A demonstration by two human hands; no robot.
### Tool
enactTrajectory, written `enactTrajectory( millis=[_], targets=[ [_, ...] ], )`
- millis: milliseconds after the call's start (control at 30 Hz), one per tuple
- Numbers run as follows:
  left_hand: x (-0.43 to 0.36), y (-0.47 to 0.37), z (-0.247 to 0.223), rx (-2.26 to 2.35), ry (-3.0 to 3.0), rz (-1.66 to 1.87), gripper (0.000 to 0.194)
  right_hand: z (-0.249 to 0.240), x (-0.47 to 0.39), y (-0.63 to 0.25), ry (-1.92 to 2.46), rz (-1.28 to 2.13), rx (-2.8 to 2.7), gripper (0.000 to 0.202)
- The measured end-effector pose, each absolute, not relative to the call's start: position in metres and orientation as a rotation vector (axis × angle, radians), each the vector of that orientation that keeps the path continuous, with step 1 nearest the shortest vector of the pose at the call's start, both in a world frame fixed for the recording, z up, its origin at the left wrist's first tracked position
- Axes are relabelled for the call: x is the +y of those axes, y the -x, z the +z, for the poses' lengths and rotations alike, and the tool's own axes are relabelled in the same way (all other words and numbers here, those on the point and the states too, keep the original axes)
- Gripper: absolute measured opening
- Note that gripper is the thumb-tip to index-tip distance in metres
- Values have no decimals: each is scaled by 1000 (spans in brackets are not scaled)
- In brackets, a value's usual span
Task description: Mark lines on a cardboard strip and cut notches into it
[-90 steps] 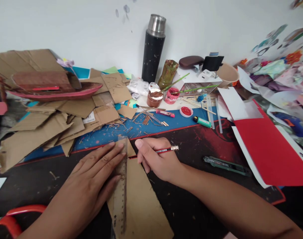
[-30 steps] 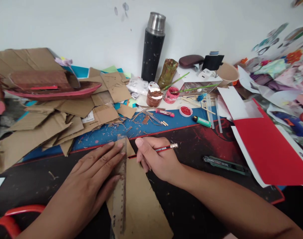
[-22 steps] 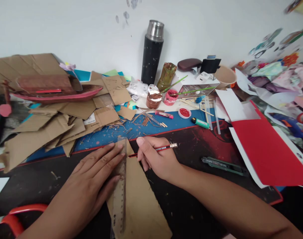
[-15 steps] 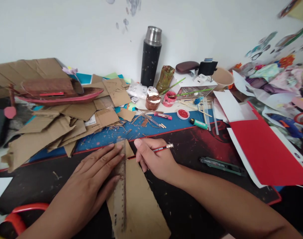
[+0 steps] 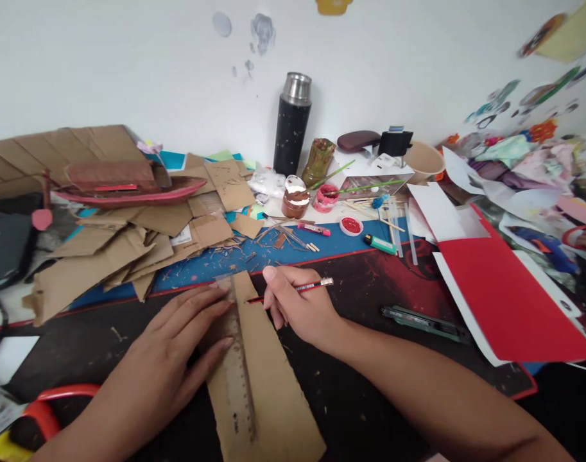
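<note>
So your left hand (image 5: 177, 346) is laid palm-down with the fingers a little spread, holding the clear ruler (image 5: 242, 385) against the cardboard strip (image 5: 278, 398). Your right hand (image 5: 300, 308) is pinching a red-and-black pencil (image 5: 312, 285), tip down at the strip's far end, just right of the ruler. Can't tell if it's actually touching. The strip lies right in front of you on the dark mat (image 5: 360, 410), running near to far. Near left, you've got a red loop handle (image 5: 46, 420) by your forearm. Right of your pencil hand there's a box cutter (image 5: 425, 324), then some red card (image 5: 509, 301). Far left, a model boat (image 5: 138, 196) sits on cardboard scraps (image 5: 104, 253); far middle, a black flask (image 5: 291, 135) stands behind your brown paint pot (image 5: 295, 208).
</note>
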State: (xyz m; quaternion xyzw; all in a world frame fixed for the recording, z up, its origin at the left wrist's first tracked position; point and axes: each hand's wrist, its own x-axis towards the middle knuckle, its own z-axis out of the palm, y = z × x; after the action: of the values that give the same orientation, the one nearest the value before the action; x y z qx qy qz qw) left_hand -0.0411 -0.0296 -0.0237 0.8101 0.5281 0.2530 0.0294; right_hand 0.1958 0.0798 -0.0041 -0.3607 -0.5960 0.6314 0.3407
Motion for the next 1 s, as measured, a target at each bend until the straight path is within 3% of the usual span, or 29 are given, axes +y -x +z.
enactTrajectory(
  millis=[500,767,1000],
  targets=[
    [-29,42,-31,1649,-2645,812,43,-8,106,-198,924,1428,-1510,68],
    [-24,41,-23,1722,-2372,733,60,-11,109,-196,869,1381,-1544,64],
    [-23,39,-13,1689,-2261,625,55,-11,114,-196,890,1323,-1594,66]
  ],
)
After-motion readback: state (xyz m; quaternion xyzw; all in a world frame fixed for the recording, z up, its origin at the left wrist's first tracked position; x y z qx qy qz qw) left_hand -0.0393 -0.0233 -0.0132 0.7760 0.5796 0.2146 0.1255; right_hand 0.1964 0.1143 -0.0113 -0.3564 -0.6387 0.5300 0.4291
